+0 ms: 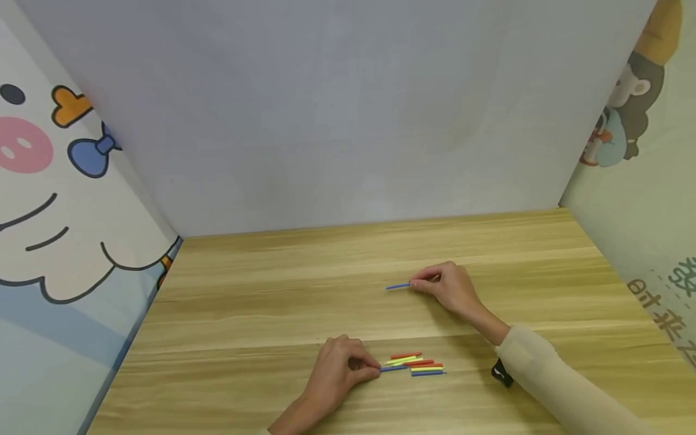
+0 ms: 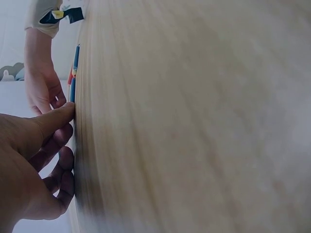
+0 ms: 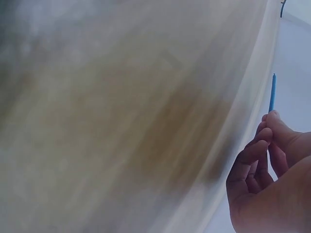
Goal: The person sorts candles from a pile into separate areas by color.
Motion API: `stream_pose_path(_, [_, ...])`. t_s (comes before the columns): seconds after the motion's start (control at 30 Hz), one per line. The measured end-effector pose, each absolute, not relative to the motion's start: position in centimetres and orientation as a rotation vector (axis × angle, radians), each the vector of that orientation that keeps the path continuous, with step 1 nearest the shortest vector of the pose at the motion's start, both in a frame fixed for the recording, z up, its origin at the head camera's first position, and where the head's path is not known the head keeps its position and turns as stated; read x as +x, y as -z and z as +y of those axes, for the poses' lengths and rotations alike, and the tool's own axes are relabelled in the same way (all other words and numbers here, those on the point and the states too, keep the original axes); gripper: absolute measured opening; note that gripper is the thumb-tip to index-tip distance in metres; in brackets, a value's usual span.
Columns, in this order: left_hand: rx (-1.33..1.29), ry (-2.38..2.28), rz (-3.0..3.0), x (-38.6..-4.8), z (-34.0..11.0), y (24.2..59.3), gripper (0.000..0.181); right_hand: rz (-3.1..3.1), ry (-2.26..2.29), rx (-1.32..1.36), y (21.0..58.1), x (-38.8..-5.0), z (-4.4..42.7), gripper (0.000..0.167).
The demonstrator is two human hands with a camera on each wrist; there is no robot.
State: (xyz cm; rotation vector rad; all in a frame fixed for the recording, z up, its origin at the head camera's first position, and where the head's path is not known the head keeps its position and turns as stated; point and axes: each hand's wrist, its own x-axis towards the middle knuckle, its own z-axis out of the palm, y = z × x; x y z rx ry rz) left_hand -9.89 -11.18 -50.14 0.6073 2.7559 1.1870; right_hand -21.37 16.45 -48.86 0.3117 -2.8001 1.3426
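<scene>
My right hand [image 1: 448,288] pinches a thin blue candle [image 1: 398,286] by one end, between thumb and fingertips. In the right wrist view this blue candle [image 3: 272,92] points up out of the fingers with a short wick at its tip. Nearer the front, my left hand [image 1: 341,370] pinches the end of another blue candle [image 1: 394,368] at the left side of a small pile. Red candles [image 1: 406,355], yellow candles [image 1: 427,369] and one more blue candle [image 1: 428,374] lie there side by side, some overlapping. The left fingertips [image 2: 68,110] are close to the tabletop.
The wood-grain table [image 1: 244,302] runs back to a plain pale wall [image 1: 353,121]. Printed cartoon panels [image 1: 60,229] stand at the left and right sides. A black strap piece [image 1: 501,373] hangs beneath the right sleeve [image 1: 560,380].
</scene>
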Motion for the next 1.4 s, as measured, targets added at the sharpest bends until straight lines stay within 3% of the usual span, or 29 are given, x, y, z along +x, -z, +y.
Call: stream_pose_path(1.4, [0.628,-1.165,2.779,-9.8,-11.2,50.3,0.006,-2.828,-1.086,0.340,48.9,-21.0,15.2,0.006])
